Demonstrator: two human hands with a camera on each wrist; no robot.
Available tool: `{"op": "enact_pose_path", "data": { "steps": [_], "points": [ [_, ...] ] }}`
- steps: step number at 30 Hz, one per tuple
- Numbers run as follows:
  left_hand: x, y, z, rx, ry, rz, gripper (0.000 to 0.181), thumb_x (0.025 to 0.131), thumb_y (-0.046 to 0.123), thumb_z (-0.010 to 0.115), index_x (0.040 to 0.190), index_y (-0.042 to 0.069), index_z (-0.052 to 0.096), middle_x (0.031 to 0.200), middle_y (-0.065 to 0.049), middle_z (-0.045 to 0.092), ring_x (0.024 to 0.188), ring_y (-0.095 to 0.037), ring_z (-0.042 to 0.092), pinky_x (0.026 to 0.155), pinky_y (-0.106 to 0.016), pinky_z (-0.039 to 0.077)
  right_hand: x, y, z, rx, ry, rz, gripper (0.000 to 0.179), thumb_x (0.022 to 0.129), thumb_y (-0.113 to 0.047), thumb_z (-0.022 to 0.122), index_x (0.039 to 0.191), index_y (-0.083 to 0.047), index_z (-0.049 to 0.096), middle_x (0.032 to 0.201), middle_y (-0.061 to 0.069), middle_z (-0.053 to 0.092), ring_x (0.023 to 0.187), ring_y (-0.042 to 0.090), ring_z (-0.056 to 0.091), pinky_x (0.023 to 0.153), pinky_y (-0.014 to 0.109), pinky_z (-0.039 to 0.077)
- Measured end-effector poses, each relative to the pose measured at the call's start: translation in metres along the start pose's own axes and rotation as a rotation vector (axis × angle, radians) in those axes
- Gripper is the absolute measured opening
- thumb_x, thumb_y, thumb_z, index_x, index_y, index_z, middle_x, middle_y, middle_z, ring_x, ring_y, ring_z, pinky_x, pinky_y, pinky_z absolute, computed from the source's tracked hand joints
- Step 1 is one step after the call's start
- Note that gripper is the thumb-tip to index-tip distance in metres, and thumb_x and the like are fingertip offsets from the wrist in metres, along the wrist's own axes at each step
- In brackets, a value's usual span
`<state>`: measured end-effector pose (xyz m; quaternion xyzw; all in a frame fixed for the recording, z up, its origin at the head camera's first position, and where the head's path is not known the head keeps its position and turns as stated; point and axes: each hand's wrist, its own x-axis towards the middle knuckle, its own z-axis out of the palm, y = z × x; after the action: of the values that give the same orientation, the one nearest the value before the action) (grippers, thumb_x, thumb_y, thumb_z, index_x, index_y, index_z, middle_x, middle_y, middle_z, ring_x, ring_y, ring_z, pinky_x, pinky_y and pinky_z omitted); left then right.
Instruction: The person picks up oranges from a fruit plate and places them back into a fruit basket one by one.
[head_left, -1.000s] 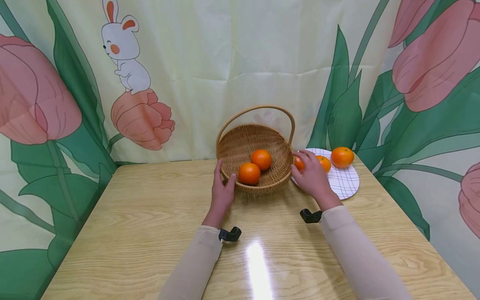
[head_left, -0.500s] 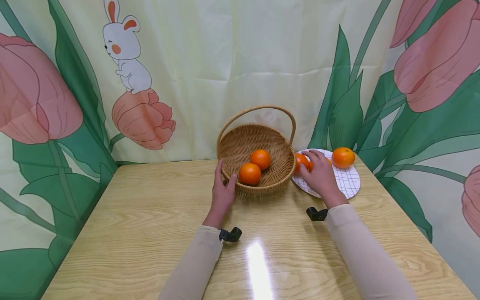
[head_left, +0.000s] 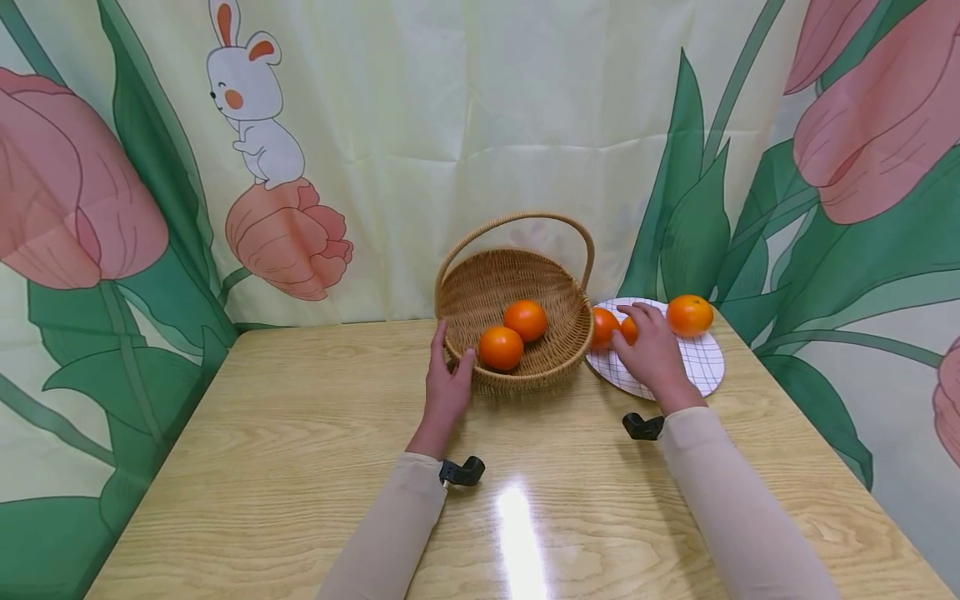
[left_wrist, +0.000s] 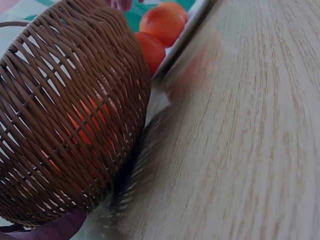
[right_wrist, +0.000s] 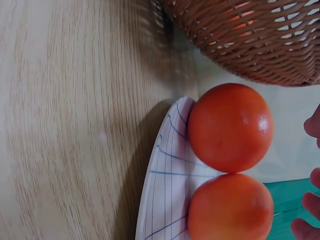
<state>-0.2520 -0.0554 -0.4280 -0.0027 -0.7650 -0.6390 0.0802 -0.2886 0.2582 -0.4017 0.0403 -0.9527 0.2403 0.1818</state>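
Note:
A wicker basket point(head_left: 517, 279) with an arched handle leans toward me, two oranges point(head_left: 501, 347) inside it. My left hand point(head_left: 447, 379) holds its left front side, thumb at the front and fingers along the side; in the left wrist view part of that hand point(left_wrist: 55, 226) shows below the weave. Over the plate point(head_left: 701, 358), my right hand point(head_left: 652, 350) has its fingers spread above the middle orange point(head_left: 628, 330), partly covering it. The right wrist view shows its fingertips point(right_wrist: 311, 204) apart from the fruit. Beside the basket rim sits another orange point(head_left: 603, 327).
A further orange point(head_left: 690, 316) lies at the back right of the white grid-patterned plate. The wooden table point(head_left: 300, 433) ends at a curtain point(head_left: 390, 167) printed with tulips and a rabbit, close behind the basket and plate.
My right hand has moved right, away from the basket's rim and the leftmost plate orange, to above the middle orange. The left hand and basket stay where they were.

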Motion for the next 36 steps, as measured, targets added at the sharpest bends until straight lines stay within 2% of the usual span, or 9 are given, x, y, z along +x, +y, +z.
{"op": "enact_pose_path", "data": {
  "steps": [4, 10, 16, 19, 24, 32, 34, 36],
  "points": [
    [-0.005, 0.009, -0.001, 0.002, 0.001, 0.007, 0.062, 0.092, 0.03, 0.05, 0.14, 0.046, 0.015, 0.152, -0.005, 0.018, 0.129, -0.036, 0.037, 0.102, -0.046, 0.037, 0.002, 0.005, 0.001, -0.01, -0.029, 0.026, 0.044, 0.087, -0.024, 0.05, 0.129, -0.009, 0.047, 0.138, 0.019, 0.035, 0.125, 0.038, 0.033, 0.102, 0.058, 0.031],
    [0.007, -0.017, 0.003, 0.005, 0.02, 0.032, 0.061, 0.09, 0.038, 0.05, 0.134, 0.057, 0.013, 0.151, 0.003, 0.018, 0.128, -0.031, 0.039, 0.101, -0.045, 0.039, 0.004, 0.009, 0.0, -0.018, -0.057, 0.044, 0.046, 0.086, -0.024, 0.051, 0.129, -0.009, 0.046, 0.139, 0.022, 0.032, 0.124, 0.041, 0.031, 0.101, 0.06, 0.03],
    [0.011, -0.024, 0.005, 0.015, 0.035, 0.064, 0.064, 0.089, 0.044, 0.05, 0.141, 0.045, 0.014, 0.151, 0.005, 0.019, 0.129, -0.029, 0.037, 0.102, -0.046, 0.038, 0.007, 0.011, -0.002, -0.038, -0.105, 0.061, 0.05, 0.085, -0.025, 0.053, 0.131, -0.008, 0.044, 0.14, 0.024, 0.029, 0.125, 0.044, 0.029, 0.101, 0.061, 0.028],
    [0.011, -0.024, 0.005, 0.019, 0.036, 0.06, 0.063, 0.09, 0.04, 0.05, 0.141, 0.045, 0.013, 0.151, 0.004, 0.019, 0.128, -0.031, 0.038, 0.101, -0.047, 0.039, 0.009, 0.013, -0.002, -0.038, -0.127, 0.074, 0.051, 0.085, -0.025, 0.055, 0.132, -0.007, 0.043, 0.141, 0.024, 0.027, 0.125, 0.045, 0.027, 0.102, 0.062, 0.027],
    [0.008, -0.018, 0.003, 0.022, 0.022, 0.03, 0.063, 0.091, 0.034, 0.05, 0.14, 0.049, 0.013, 0.151, 0.003, 0.018, 0.129, -0.033, 0.038, 0.1, -0.046, 0.039, 0.011, 0.019, -0.002, -0.037, -0.149, 0.094, 0.052, 0.084, -0.024, 0.056, 0.132, -0.007, 0.043, 0.142, 0.025, 0.026, 0.125, 0.045, 0.026, 0.101, 0.063, 0.027],
    [-0.007, 0.011, -0.002, 0.021, -0.001, -0.004, 0.062, 0.092, 0.031, 0.049, 0.141, 0.043, 0.014, 0.152, -0.005, 0.017, 0.129, -0.036, 0.037, 0.102, -0.047, 0.037, 0.012, 0.028, 0.002, -0.047, -0.165, 0.104, 0.056, 0.082, -0.024, 0.059, 0.132, -0.005, 0.042, 0.143, 0.026, 0.022, 0.126, 0.047, 0.024, 0.1, 0.064, 0.026],
    [-0.007, 0.012, -0.002, 0.021, -0.001, -0.003, 0.062, 0.092, 0.031, 0.049, 0.142, 0.042, 0.013, 0.152, -0.006, 0.017, 0.128, -0.038, 0.037, 0.101, -0.047, 0.038, 0.012, 0.03, 0.003, -0.047, -0.166, 0.106, 0.058, 0.082, -0.024, 0.061, 0.133, -0.005, 0.041, 0.143, 0.026, 0.021, 0.126, 0.047, 0.023, 0.101, 0.064, 0.025],
    [-0.004, 0.006, -0.002, 0.014, -0.001, 0.005, 0.062, 0.092, 0.034, 0.05, 0.141, 0.043, 0.014, 0.152, -0.007, 0.018, 0.128, -0.038, 0.038, 0.1, -0.048, 0.038, 0.012, 0.032, 0.005, -0.047, -0.166, 0.11, 0.059, 0.081, -0.024, 0.062, 0.133, -0.006, 0.041, 0.144, 0.026, 0.02, 0.127, 0.047, 0.022, 0.101, 0.065, 0.024]
  ]
}}
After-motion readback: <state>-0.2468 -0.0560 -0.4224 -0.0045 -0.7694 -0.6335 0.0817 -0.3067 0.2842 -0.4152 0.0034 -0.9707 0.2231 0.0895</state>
